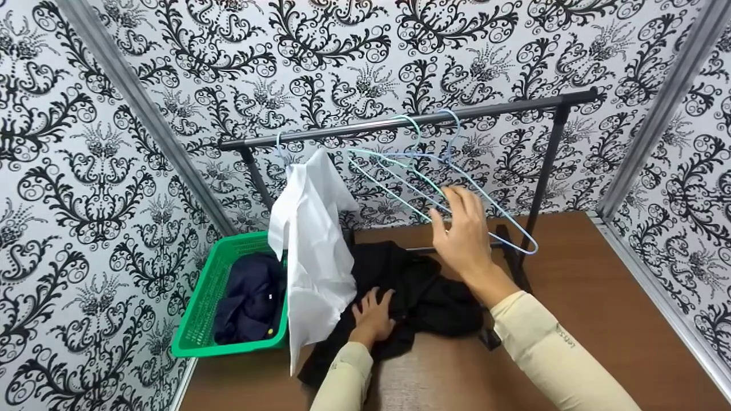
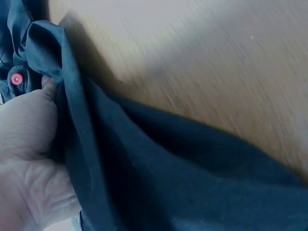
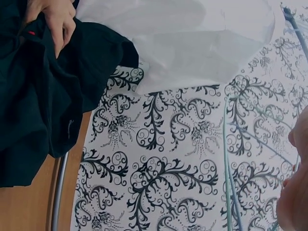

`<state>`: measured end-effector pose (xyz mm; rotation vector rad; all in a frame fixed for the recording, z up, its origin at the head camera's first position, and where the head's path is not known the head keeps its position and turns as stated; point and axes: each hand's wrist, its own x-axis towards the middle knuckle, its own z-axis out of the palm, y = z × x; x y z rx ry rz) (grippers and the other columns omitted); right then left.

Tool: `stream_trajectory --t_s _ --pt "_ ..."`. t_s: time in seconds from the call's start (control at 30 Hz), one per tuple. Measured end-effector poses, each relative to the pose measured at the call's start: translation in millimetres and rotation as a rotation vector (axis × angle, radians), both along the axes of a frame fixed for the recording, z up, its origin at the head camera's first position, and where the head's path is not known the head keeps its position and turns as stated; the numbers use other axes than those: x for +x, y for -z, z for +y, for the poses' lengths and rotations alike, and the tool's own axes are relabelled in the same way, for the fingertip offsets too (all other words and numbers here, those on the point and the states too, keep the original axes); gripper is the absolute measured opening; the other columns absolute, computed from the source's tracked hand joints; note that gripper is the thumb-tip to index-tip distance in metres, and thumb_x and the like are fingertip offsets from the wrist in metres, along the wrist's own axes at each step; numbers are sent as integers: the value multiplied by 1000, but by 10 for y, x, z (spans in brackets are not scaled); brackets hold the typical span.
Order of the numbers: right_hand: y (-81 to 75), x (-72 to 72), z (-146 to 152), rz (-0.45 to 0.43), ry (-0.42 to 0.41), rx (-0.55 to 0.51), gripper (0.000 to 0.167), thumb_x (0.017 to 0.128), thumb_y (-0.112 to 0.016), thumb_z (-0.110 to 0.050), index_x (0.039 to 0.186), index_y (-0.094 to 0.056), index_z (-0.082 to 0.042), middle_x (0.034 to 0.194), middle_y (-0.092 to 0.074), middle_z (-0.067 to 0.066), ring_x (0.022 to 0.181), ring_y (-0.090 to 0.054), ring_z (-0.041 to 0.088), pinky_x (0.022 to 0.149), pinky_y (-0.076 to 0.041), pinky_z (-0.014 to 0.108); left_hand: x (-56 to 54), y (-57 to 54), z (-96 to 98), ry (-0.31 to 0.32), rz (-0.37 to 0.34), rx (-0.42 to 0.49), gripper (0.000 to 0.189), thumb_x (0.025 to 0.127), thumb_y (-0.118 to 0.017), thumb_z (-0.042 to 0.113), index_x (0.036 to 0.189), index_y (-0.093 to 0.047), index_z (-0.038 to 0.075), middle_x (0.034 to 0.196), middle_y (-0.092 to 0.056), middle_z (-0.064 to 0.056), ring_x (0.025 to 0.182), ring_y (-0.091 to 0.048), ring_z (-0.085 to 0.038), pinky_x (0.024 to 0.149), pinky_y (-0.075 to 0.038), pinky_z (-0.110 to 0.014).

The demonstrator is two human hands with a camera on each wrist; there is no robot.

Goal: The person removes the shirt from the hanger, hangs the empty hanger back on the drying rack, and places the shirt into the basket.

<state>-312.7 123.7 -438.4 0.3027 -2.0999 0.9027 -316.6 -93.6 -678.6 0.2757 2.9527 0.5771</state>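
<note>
My left hand point(image 1: 374, 319) presses into a black shirt point(image 1: 422, 297) lying bunched on the table. In the left wrist view its thumb lies against a fold of the dark cloth, beside a red button point(image 2: 17, 78). My right hand point(image 1: 465, 234) is raised at the rack, its curled fingers and thumb round the right end of a mint-green wire hanger point(image 1: 394, 158). The hand covers that end. Close behind hangs a pale blue wire hanger point(image 1: 514, 225), bare like the green one.
A white garment point(image 1: 317, 228) hangs at the left of the metal rack point(image 1: 514, 108). Beside it stands a green basket point(image 1: 197, 302) with a navy garment point(image 1: 248, 297) inside. Patterned walls enclose the brown table point(image 1: 599, 308) at the back and sides.
</note>
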Motion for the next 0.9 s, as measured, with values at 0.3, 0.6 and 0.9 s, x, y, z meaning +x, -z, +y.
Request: stream_trajectory --t_s 0.3,0.6,0.9 --pt "14 159 -101 193 -101 53 55 98 -70 -11 151 -57 -3 150 -60 20 143 -53 39 128 -38 50 -31 -11 18 -24 20 20 70 93 -77 15 156 -48 28 164 -37 -17 152 -34 -45 120 -27 -78" --pt "130 178 -100 373 -233 274 45 94 -70 -4 139 -66 2 140 -68 20 131 -64 39 123 -46 38 -59 27 28 -35 92 146 59 83 -69 -2 136 -63 22 140 -54 -19 135 -46 -44 114 -29 -78" --pt "239 197 15 378 -273 412 45 94 -71 -5 139 -67 0 129 -73 17 121 -71 32 107 -58 43 -67 -198 -81 57 243 344 50 69 -65 -15 110 -63 14 114 -60 -16 112 -54 -39 88 -45 -68"
